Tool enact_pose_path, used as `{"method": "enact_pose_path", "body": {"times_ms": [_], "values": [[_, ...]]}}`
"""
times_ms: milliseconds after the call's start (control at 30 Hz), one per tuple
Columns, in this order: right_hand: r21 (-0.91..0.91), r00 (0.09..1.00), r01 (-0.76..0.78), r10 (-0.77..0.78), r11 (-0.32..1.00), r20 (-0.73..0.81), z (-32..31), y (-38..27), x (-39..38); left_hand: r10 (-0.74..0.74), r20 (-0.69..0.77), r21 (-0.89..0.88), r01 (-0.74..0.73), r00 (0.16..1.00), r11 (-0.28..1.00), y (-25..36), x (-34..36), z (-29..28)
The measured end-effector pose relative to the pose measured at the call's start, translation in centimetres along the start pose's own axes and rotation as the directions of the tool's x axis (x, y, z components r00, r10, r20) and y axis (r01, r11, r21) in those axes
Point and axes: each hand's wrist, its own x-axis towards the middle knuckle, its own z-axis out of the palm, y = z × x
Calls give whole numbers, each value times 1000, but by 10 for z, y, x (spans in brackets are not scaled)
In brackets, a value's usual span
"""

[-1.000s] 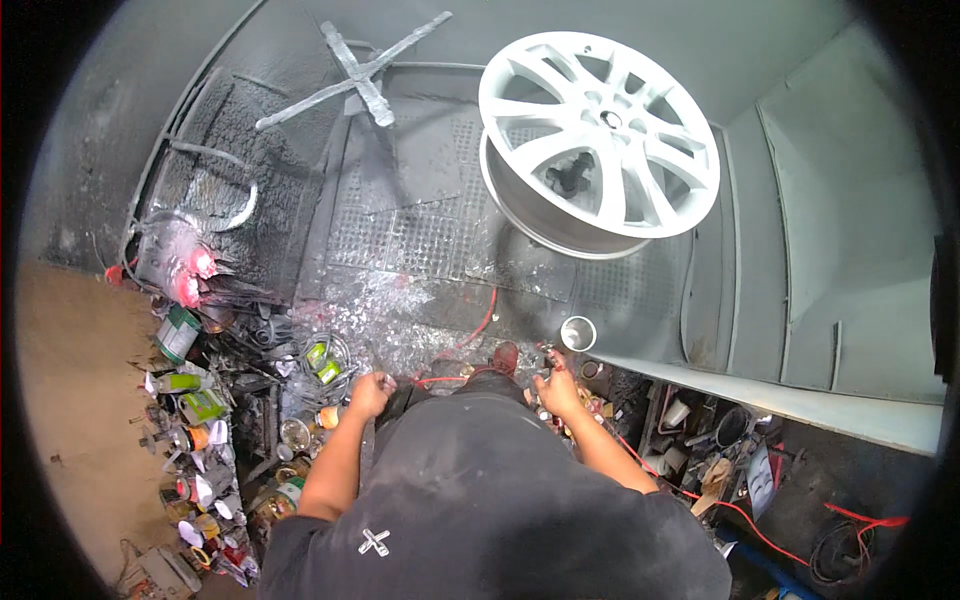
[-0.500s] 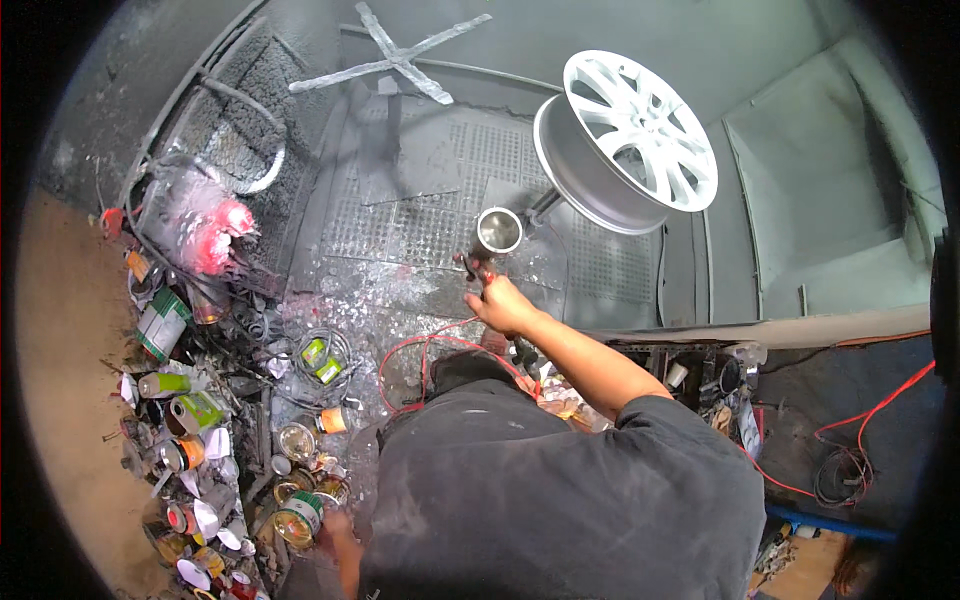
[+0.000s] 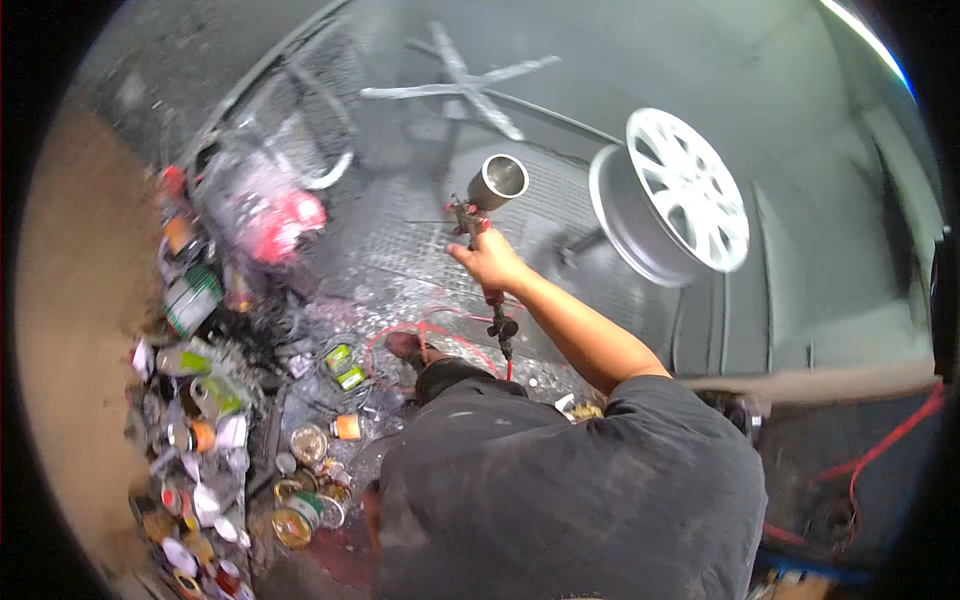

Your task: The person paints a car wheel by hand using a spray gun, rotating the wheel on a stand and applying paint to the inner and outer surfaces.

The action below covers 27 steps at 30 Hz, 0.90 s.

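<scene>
My right hand [image 3: 490,262] is wrapped around the handle of a spray gun [image 3: 497,185], which has an open metal cup on top. A red hose runs from the gun's lower end toward the floor. To the right of the gun, apart from it, a white multi-spoke wheel rim [image 3: 690,190] stands tilted on a post. Of my left arm only a narrow strip of skin [image 3: 372,515] shows beside my dark shirt; its fingers are hidden. Nearest to it is a can with a green label [image 3: 297,520] on the floor.
Cans, cups and scraps [image 3: 205,500] are heaped along the left side. A pink-and-white, paint-covered object [image 3: 285,225] sits beyond them. A grey cross-shaped stand [image 3: 465,82] is at the back. Red hose [image 3: 880,450] hangs at the right.
My right hand has raised the spray gun and shifts it slightly up, showing its body and hose. My left hand has slipped out of sight by my side. The view has swung and blurred.
</scene>
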Motion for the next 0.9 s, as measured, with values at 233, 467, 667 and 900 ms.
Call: {"method": "enact_pose_path", "body": {"times_ms": [233,467,667,900], "values": [[154,985,152,-163,976,61,51,-62,144,14,-213,-90,-34,977,995,93,-18,-26],[65,898,424,-410,903,-159,11,-128,203,-133,-201,56,147,971,988,68,-50,-65],[9,888,-4,8,1000,-459,-116,-15,198,-193,24,233,182,981,955,76,-1,-64],[-240,589,-467,96,851,-803,-288,134,83,-53,109,217,28,993,976,117,77,-87]]}}
